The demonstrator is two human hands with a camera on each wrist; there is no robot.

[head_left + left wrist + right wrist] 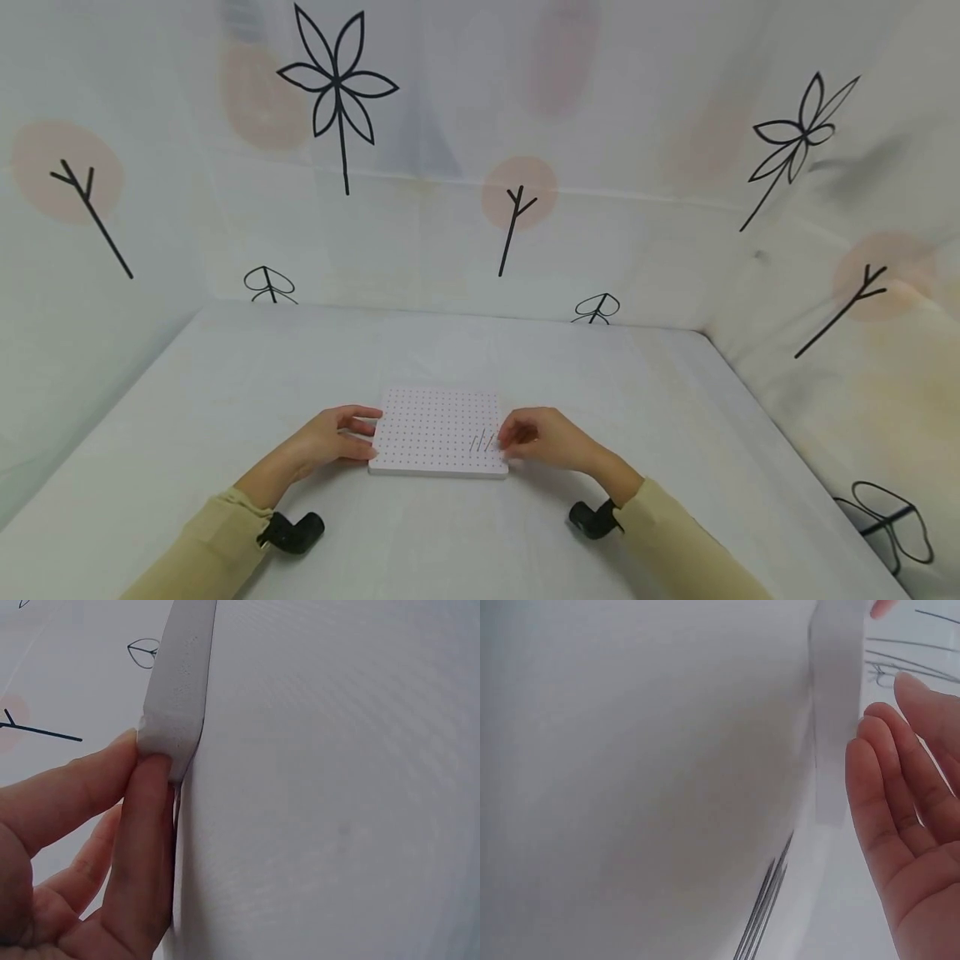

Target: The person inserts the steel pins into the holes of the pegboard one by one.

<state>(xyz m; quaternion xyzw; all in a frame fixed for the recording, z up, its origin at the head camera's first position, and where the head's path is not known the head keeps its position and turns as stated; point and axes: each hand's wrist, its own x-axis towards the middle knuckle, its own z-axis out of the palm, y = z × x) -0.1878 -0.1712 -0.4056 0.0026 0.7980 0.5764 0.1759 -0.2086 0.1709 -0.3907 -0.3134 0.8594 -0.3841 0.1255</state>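
A white pegboard (pixel 420 425) with rows of small holes lies flat on the table. Three thin metal pins (pixel 482 442) stand slantwise near its lower right corner. My left hand (pixel 337 435) rests its fingers and thumb against the left edge; the left wrist view shows fingertips (pixel 154 769) touching the board's corner. Beside the right edge is my right hand (pixel 551 437), close to the standing pins, its fingers loosely bent. In the right wrist view no pin shows between those fingers (pixel 870 787). Several loose metal rods (pixel 765 900) lie together on the tabletop under that hand.
A white tabletop (pixel 450 542) surrounds the board. Pale cloth walls (pixel 450 250) with printed flowers and twigs rise behind and at both sides. Black wrist-worn devices stick out below the left sleeve (pixel 217 542) and the right sleeve (pixel 675 542).
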